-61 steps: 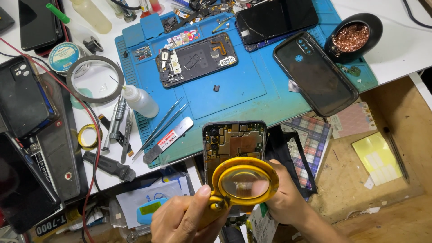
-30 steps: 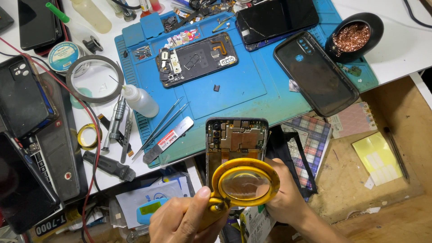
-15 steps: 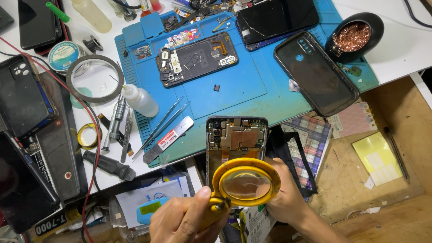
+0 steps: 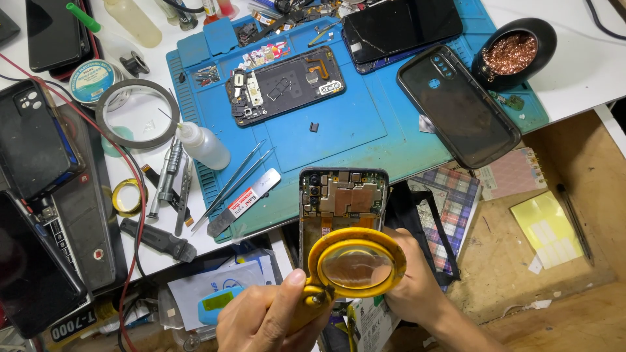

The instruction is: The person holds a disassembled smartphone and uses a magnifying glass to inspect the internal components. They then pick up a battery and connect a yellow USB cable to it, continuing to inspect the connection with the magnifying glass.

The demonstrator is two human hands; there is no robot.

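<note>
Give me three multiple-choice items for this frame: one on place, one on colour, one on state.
1. Where is the magnifying glass?
A. over the lower part of the opened phone
B. on the white bottle
C. inside the black bowl

2. What colour is the repair mat?
A. red
B. blue
C. grey

3. How is the opened phone?
A. sealed
B. back off, circuit board exposed
C. wrapped

Answers: 1 A, the left hand holds the lens there; 2 B, the mat is blue; 3 B, the board shows while the right hand holds the phone.
</note>
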